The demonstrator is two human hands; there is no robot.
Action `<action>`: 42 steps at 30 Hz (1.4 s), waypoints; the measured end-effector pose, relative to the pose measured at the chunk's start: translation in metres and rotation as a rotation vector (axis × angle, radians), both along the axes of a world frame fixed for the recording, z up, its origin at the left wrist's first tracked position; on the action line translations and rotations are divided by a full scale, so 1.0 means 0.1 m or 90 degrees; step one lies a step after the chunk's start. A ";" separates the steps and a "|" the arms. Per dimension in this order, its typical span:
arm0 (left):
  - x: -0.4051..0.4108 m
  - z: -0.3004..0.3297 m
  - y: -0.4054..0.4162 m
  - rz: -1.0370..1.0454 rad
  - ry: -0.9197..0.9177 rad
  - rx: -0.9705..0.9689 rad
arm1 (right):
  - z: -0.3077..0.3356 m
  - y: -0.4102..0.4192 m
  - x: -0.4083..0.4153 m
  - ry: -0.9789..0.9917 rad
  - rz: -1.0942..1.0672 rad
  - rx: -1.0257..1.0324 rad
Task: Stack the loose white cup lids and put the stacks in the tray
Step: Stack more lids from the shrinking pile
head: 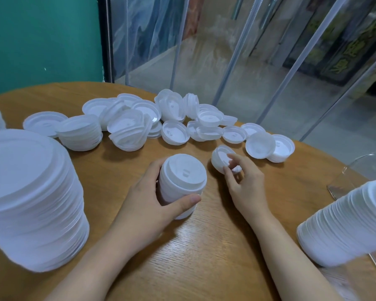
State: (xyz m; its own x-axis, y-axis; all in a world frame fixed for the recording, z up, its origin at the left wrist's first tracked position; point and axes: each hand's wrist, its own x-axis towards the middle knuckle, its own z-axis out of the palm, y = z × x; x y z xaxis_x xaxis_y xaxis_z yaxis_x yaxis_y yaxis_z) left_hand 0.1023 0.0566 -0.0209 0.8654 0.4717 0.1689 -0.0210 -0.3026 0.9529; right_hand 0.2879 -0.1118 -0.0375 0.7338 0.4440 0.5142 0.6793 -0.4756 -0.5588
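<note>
Wooden table carries a scatter of loose lids along its far side. Left hand grips a short lid stack at centre, axis near upright, tops up, thumb across the front. Right hand pinches a single lid, tilted on edge, just right of it.
</note>
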 end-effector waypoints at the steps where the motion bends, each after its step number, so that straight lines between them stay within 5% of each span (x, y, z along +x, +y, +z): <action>1: 0.00 0.00 0.00 0.002 0.000 0.002 | -0.01 0.00 0.02 -0.027 0.002 -0.013; 36: -0.02 0.04 -0.03 0.000 0.001 0.009 | 0.12 -0.05 -0.03 0.187 0.044 0.350; 42: -0.01 0.03 -0.02 0.001 0.003 0.013 | 0.00 -0.09 0.09 0.169 0.011 0.245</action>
State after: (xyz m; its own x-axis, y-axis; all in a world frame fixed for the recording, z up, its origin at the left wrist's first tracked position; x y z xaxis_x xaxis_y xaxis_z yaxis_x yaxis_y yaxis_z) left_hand 0.1009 0.0546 -0.0183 0.8657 0.4694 0.1738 -0.0156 -0.3217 0.9467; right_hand 0.2969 -0.1208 -0.0380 0.8566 0.2710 0.4390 0.4947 -0.1899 -0.8481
